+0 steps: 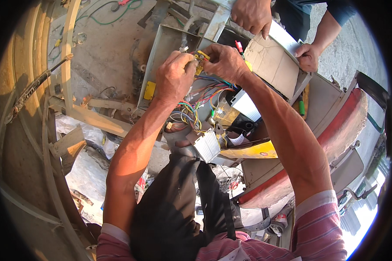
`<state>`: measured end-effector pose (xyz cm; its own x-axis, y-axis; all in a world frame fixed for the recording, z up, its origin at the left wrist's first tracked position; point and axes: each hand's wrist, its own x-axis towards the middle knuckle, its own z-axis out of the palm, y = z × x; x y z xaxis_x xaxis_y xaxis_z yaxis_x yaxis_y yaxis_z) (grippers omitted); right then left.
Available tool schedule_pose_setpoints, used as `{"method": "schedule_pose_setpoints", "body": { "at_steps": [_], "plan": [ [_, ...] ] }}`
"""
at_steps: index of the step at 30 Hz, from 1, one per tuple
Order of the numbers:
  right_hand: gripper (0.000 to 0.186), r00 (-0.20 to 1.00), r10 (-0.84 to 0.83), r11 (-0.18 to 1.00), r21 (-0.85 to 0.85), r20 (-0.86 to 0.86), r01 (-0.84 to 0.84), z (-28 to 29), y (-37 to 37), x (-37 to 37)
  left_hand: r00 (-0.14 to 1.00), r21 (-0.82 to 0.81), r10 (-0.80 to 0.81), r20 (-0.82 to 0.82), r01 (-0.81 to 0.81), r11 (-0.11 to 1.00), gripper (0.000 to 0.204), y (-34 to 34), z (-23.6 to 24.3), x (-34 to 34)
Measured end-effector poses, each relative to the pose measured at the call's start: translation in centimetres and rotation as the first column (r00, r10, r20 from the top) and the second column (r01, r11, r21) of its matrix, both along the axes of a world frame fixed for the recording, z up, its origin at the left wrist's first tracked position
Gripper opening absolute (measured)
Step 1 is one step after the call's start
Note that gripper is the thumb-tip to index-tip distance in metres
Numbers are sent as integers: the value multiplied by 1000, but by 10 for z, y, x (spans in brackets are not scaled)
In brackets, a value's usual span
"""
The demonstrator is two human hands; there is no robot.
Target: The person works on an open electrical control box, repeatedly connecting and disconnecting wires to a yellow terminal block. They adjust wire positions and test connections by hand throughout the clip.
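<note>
My right hand (226,63) pinches a small yellow part with metal pieces (200,59), held above an open metal compartment. From the other side, the closed fingers of my left hand (174,77) meet the same part; my fingers cover some of it. A bundle of coloured wires (200,104) spreads below my hands. Two silver finned boxes sit among the wiring, one finned box (207,146) close to my knees and another finned box (247,105) beneath my right forearm. A yellow plate (150,90) lies against the compartment's left wall.
Across from me, a co-worker's hand (252,16) and other hand (308,56) rest by a metal frame and a cardboard sheet (270,65). A green-handled tool (301,106) lies at right. Red-and-grey body panels (342,119) curve alongside; wooden bars (67,52) stand left.
</note>
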<state>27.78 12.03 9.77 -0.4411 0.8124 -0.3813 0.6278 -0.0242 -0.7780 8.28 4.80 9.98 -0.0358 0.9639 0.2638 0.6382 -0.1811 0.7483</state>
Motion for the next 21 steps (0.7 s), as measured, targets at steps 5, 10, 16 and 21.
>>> {"method": "schedule_pose_setpoints", "body": {
  "at_steps": [5, 10, 16, 21],
  "plan": [
    [49, 999, 26, 1000, -2, -42, -26, -5, 2, 2, 999, -5, 5, -35, -5, 1000, 9, 2, -9, 6],
    [50, 999, 34, 999, -14, -24, -34, -9, 3, 4, 997, 14, -24, -73, 25, 1000, 9, -5, -13, 5],
    [50, 999, 30, 999, -24, -26, -31, -7, 3, 4, 997, -77, 31, 67, -26, 997, 11, -2, -18, 5],
    [49, 999, 44, 999, -18, -28, -44, -4, 4, 4, 996, -131, 31, 83, -20, 991, 11, -1, -17, 7]
  ]
}}
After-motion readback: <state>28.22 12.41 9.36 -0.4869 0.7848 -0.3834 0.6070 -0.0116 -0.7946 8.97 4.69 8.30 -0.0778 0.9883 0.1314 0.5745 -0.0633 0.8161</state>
